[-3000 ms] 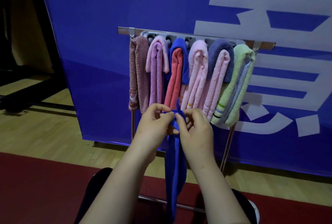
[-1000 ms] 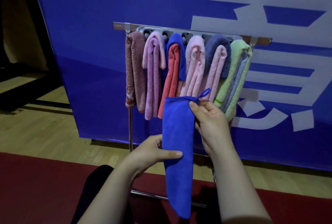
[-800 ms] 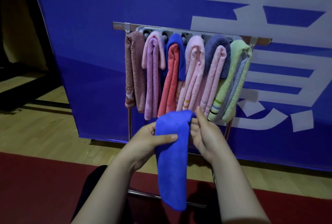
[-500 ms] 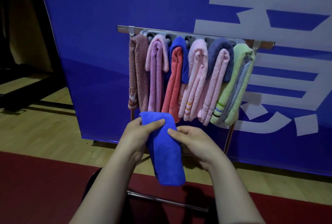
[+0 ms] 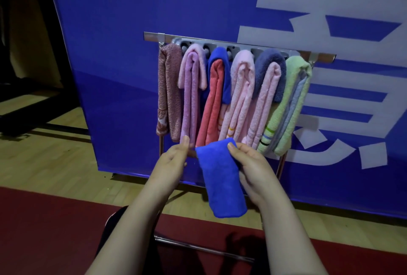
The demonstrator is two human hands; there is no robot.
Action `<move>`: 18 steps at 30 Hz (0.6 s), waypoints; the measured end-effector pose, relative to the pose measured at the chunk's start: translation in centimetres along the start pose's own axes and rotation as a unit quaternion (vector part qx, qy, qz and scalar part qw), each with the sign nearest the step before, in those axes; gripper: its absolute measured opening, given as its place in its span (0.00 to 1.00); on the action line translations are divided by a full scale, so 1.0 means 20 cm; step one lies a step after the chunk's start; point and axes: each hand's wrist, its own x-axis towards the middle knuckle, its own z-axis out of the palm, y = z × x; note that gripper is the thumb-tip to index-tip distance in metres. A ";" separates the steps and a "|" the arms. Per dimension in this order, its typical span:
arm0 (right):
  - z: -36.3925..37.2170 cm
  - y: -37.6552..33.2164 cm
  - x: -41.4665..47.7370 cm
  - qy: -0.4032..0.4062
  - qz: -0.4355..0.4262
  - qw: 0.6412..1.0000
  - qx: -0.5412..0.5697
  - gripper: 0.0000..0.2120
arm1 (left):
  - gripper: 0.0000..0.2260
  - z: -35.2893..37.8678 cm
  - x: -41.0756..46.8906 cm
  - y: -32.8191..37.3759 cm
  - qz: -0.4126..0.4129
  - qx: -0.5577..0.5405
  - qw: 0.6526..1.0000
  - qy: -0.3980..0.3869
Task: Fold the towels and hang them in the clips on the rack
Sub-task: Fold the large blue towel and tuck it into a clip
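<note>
A folded blue towel (image 5: 220, 177) hangs short and doubled in front of me, below the rack. My right hand (image 5: 251, 166) grips its upper right edge, thumb on the front and fingers behind. My left hand (image 5: 172, 161) is at the towel's upper left edge with the thumb lifted off; its fingertips just reach the cloth. The rack's metal bar (image 5: 152, 35) carries a grey clip strip (image 5: 242, 46). Several folded towels hang from it: a brown one (image 5: 168, 89), a lilac one (image 5: 191, 89), a red one (image 5: 213, 103), pink ones (image 5: 240, 94) and a green one (image 5: 288, 107).
A big blue banner with white characters (image 5: 330, 21) stands right behind the rack. The rack's legs (image 5: 280, 164) go down to a wooden floor (image 5: 55, 160). A red mat (image 5: 44, 230) lies near me, and my dark-clad knee (image 5: 110, 230) shows below my left arm.
The long blue towel got folded in half into a short bundle. It shifted from my left hand's grip to my right hand, and my left thumb came off it.
</note>
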 end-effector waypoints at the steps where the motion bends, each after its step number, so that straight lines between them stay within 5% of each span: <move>1: 0.01 -0.02 -0.01 0.003 0.003 1.000 0.028 0.09 | 0.31 0.01 -0.01 0.01 0.013 0.003 1.000 -0.023; 5: 0.03 -0.06 -0.02 -0.022 -0.001 0.999 0.047 0.12 | 0.31 0.06 -0.05 0.05 0.055 0.011 0.988 -0.141; 9: 0.05 -0.06 -0.02 0.009 0.029 0.998 0.049 0.11 | 0.34 0.09 -0.09 0.05 0.135 0.051 0.977 -0.159; 13: 0.00 -0.01 0.01 0.081 0.044 0.996 -0.007 0.14 | 0.22 0.08 -0.11 0.09 0.154 0.067 0.972 -0.164; 18: 0.02 0.04 0.04 0.198 -0.113 0.952 -0.204 0.03 | 0.31 0.06 0.04 -0.01 0.095 0.062 0.979 -0.169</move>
